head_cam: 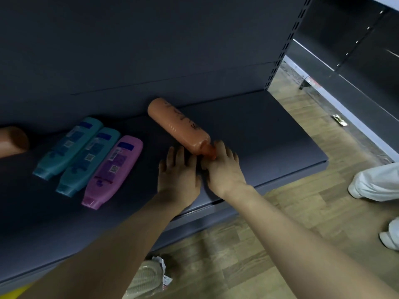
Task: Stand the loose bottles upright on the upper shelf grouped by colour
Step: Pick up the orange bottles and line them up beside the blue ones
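Orange bottle (179, 124) is lying on the shelf (269, 130), cap (210, 151) toward 5 o'clock; right hand (224, 167) is touching the cap, grip unclear, likely readying to upend it; left hand (178, 173) is spreading open, empty, at its 9 o'clock.

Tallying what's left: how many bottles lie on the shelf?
5: two teal bottles side by side, pink bottle right of them, orange bottle at the right hand, cut-off orange bottle at left edge; more may be hidden.
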Motion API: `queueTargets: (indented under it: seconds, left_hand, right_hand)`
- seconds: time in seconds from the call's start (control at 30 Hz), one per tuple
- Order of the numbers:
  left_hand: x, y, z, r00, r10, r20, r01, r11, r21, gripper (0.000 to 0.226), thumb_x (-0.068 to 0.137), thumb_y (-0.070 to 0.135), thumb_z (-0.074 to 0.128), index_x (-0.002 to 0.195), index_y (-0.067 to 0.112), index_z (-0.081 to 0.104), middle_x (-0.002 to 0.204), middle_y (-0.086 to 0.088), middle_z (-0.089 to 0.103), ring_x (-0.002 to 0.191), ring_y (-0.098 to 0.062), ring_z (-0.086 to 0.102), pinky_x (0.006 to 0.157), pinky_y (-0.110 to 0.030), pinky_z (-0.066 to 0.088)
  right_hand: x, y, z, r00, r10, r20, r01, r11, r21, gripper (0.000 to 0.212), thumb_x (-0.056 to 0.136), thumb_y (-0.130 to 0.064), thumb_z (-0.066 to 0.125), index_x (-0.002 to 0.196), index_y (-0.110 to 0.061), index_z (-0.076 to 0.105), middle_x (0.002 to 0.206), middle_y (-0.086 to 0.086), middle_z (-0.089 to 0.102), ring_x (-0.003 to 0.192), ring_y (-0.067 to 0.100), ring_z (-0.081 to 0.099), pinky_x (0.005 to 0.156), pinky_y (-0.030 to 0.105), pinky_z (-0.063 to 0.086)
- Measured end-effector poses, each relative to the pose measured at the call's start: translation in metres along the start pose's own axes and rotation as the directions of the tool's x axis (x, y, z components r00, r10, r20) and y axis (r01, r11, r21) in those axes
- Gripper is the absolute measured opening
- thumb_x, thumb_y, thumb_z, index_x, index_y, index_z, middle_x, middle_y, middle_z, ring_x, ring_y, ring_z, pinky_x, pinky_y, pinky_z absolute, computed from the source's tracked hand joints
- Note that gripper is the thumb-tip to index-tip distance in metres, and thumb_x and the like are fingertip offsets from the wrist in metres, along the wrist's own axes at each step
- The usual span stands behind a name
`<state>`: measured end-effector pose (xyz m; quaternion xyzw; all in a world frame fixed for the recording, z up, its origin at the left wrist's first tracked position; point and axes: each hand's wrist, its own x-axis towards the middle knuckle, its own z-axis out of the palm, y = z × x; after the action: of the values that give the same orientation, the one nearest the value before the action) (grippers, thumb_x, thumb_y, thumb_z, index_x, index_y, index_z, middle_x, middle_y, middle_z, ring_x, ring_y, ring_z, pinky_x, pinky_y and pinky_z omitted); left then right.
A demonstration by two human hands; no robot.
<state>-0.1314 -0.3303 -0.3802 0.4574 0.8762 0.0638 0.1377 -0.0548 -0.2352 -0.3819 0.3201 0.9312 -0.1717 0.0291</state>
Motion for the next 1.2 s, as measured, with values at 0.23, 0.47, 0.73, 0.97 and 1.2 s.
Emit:
queueTargets:
  seconds: [0.23, 0.47, 0.73, 0.97, 1.2]
  left_hand:
    - [-0.008, 0.002, -0.007, 1.000, 0.002, 0.015, -0.002, 1.000, 0.019, 0.055, 0.095, 0.032, 0.042, 0.145, 0.019, 0.024, 0.156, -0.007, 0.007, 0.145, -0.030, -0.001, 0.115, -0.047, 0.012]
    - [-0.027, 0.014, -0.020, 1.000, -0.004, 0.025, 0.002, 0.997, 0.073, 0.054, 0.095, 0.033, 0.042, 0.144, 0.018, 0.027, 0.156, -0.009, 0.009, 0.145, -0.030, 0.001, 0.114, -0.048, 0.014]
    - [-0.069, 0.037, -0.058, 0.998, 0.009, 0.067, -0.016, 0.993, 0.113, 0.051, 0.096, 0.037, 0.041, 0.142, 0.018, 0.029, 0.156, -0.012, 0.012, 0.145, -0.032, 0.002, 0.113, -0.047, 0.017]
    - [-0.098, 0.045, -0.103, 0.999, 0.010, 0.039, -0.013, 0.997, 0.077, 0.053, 0.095, 0.037, 0.042, 0.143, 0.020, 0.029, 0.154, -0.011, 0.014, 0.143, -0.032, 0.008, 0.113, -0.043, 0.019]
    - [-0.126, 0.054, -0.132, 0.996, 0.009, 0.090, -0.013, 0.999, 0.045, 0.051, 0.095, 0.036, 0.042, 0.142, 0.020, 0.031, 0.156, -0.010, 0.010, 0.144, -0.032, 0.003, 0.115, -0.046, 0.016]
  right_hand:
    - [-0.026, -0.011, -0.016, 0.953, 0.293, 0.081, -0.269, 0.691, 0.671, 0.018, 0.071, -0.013, 0.052, 0.080, -0.015, 0.037, 0.105, 0.020, 0.051, 0.090, 0.039, 0.054, 0.074, 0.050, 0.048]
    - [-0.057, -0.013, -0.043, 0.929, 0.355, 0.106, -0.327, 0.651, 0.685, 0.024, 0.069, -0.019, 0.058, 0.083, -0.020, 0.038, 0.094, 0.011, 0.054, 0.081, 0.033, 0.057, 0.067, 0.044, 0.046]
    - [-0.084, -0.016, -0.095, 0.998, 0.061, -0.014, -0.059, 0.991, 0.116, 0.016, 0.092, -0.017, 0.050, 0.093, -0.032, 0.056, 0.117, 0.006, 0.048, 0.106, 0.025, 0.052, 0.074, 0.023, 0.029]
    - [-0.113, -0.032, -0.150, 0.999, -0.044, -0.002, 0.044, 0.999, -0.011, 0.026, 0.089, -0.017, 0.056, 0.115, -0.018, 0.058, 0.105, -0.001, 0.038, 0.101, 0.028, 0.054, 0.073, 0.027, 0.035]
    - [-0.152, -0.044, -0.190, 0.997, -0.019, 0.074, 0.029, 0.992, -0.126, 0.022, 0.092, -0.014, 0.054, 0.108, -0.026, 0.062, 0.113, 0.007, 0.037, 0.097, 0.034, 0.051, 0.075, 0.030, 0.036]
